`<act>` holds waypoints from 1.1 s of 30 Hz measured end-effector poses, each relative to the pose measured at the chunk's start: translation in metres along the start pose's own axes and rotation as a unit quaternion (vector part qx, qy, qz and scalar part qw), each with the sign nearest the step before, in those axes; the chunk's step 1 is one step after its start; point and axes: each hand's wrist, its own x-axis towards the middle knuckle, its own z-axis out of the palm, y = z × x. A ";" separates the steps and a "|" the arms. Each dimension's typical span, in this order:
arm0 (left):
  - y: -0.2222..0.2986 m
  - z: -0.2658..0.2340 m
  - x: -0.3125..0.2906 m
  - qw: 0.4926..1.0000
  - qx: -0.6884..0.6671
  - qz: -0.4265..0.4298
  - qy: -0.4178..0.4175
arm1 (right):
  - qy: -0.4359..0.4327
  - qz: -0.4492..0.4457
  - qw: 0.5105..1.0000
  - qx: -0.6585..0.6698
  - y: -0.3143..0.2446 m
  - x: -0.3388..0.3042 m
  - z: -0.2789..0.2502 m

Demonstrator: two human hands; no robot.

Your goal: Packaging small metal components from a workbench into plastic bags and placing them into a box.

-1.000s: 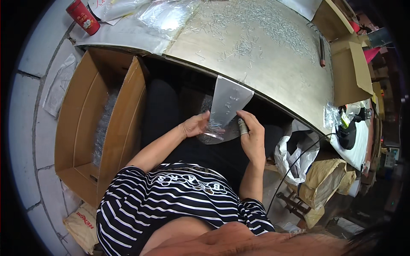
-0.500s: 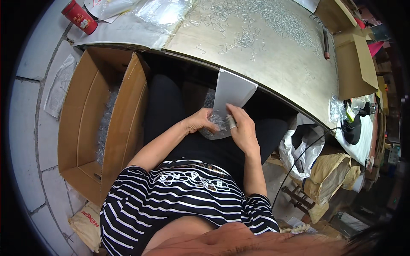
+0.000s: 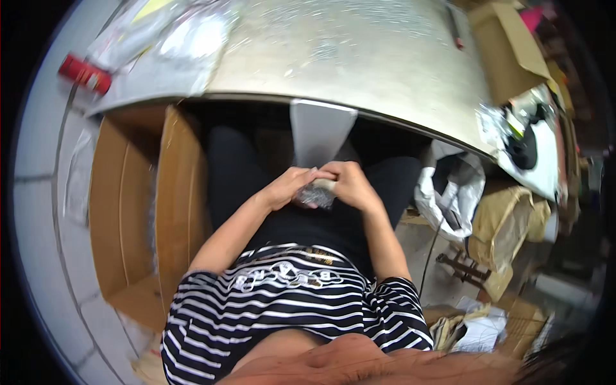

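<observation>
My left hand (image 3: 285, 188) and my right hand (image 3: 354, 186) meet over my lap, fingers closed around the top of a small clear plastic bag (image 3: 318, 197). Shiny grey bits, blurred, fill the bag, which bulges below the fingers. A pale wrap covers one finger of the right hand. Just beyond the hands, a light grey chute-like sheet (image 3: 319, 131) slopes down from the table edge; its lower end is hidden behind the fingers. On the metal-topped table (image 3: 276, 77) thin silvery pin-like pieces (image 3: 314, 48) lie scattered.
Left of my legs stands an open cardboard box (image 3: 122, 212). A red can (image 3: 85, 74) and clear plastic bags (image 3: 192, 38) lie at the table's left end. At right are another cardboard box (image 3: 510, 58), a white sack (image 3: 449, 199) and a black cable (image 3: 431, 253).
My hands, apart around the bag before, have come together and closed on its top. The bag is nearer my body, off the chute's end. The view has shifted.
</observation>
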 end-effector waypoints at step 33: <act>0.170 -0.078 -0.025 0.569 0.562 0.339 0.495 | 0.029 -0.475 0.817 -0.325 -0.105 0.205 -0.012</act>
